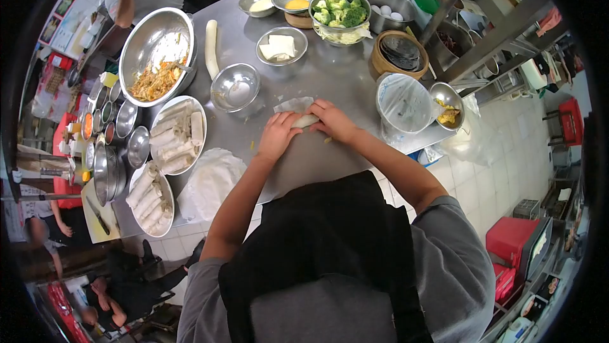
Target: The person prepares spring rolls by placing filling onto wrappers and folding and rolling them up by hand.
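Both of my hands are closed on a pale spring roll [306,120] on the steel table. My left hand [279,134] presses its left end, while my right hand [332,120] grips the right end. A flap of thin wrapper [293,104] sticks out beyond the fingers. To the left, rolled spring rolls lie piled on an oval plate [204,129] and on a second plate [170,207]. A stack of round wrappers [212,181] rests by my left forearm. The large steel bowl [127,83] holds orange shredded filling and a spoon.
Ahead are a small steel bowl [235,87], a bowl of white blocks [281,47], broccoli [341,10] and a bamboo steamer [374,64]. A plastic-lined bin [406,105] stands right. A knife [97,215] lies on a board at far left. Other people are at the left.
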The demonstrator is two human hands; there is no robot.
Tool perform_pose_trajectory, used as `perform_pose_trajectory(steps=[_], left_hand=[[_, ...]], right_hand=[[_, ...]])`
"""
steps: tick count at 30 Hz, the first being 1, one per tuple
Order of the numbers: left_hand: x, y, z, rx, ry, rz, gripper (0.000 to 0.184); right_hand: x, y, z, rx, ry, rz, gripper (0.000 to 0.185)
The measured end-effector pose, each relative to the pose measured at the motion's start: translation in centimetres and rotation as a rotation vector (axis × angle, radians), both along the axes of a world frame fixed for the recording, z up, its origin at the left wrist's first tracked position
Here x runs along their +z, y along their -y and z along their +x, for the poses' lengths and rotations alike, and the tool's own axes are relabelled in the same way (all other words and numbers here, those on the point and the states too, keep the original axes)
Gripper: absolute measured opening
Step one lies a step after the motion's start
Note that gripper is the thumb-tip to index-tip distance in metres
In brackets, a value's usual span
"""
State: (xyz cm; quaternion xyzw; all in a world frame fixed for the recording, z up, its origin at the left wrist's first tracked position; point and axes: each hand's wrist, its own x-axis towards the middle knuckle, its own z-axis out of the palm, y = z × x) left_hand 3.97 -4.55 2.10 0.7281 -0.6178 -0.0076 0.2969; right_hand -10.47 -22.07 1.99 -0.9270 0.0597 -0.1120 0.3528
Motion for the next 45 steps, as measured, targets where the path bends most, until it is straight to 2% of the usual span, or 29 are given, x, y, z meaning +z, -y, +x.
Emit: perform_pose_trajectory(steps=[6,12,18,21,24,27,30,33,36,39,42,44,45], left_hand=[[0.0,0.1,0.1,0.004,-0.005,0.082,0.041],[0.2,-0.1,-0.4,0.034,-0.027,0.107,0.041],[0.3,0.0,-2.0,0.130,0.034,0.171,0.036],[-1.2,0.2,-2.4,0.170,0.089,0.144,0.035],[-1.9,0.2,-2.5,0.196,0.130,0.117,0.035],[-1.3,0.2,-2.9,0.221,0.156,0.109,0.033],[-1.5,0.2,-3.0,0.233,0.187,0.096,0.031],[-1.6,0.3,-3.2,0.245,0.164,0.063,0.032],[-1.9,0.4,-3.5,0.252,0.161,0.004,0.033],[-2.0,0.2,-3.5,0.239,0.187,0.025,0.033],[-1.9,0.3,-3.6,0.238,0.247,0.018,0.033],[-2.0,0.2,-3.5,0.239,0.299,0.030,0.034],[-2.2,0.3,-3.4,0.241,0.312,0.026,0.034]], right_hand=[[-0.1,-0.3,-0.1,0.013,0.035,-0.101,0.039],[0.3,-0.1,0.1,0.019,0.013,-0.039,0.040],[1.1,3.1,3.4,0.162,-0.240,0.069,0.035],[3.4,2.8,8.7,0.092,0.037,-0.195,0.031],[7.2,0.0,14.9,0.170,-0.045,-0.233,0.035],[6.1,-2.9,20.0,0.168,-0.134,-0.411,0.029],[2.4,-3.9,23.7,0.116,-0.123,-0.500,0.029],[0.5,-5.0,24.4,0.130,-0.126,-0.428,0.030],[2.0,-3.3,24.9,0.215,-0.322,0.212,0.029],[4.0,-0.8,22.6,0.138,-0.329,0.713,0.029],[5.9,2.0,16.4,0.486,-0.153,0.419,0.030],[3.8,2.6,12.9,0.464,-0.223,-0.165,0.036],[3.6,2.4,11.2,0.443,-0.202,-0.244,0.037]])
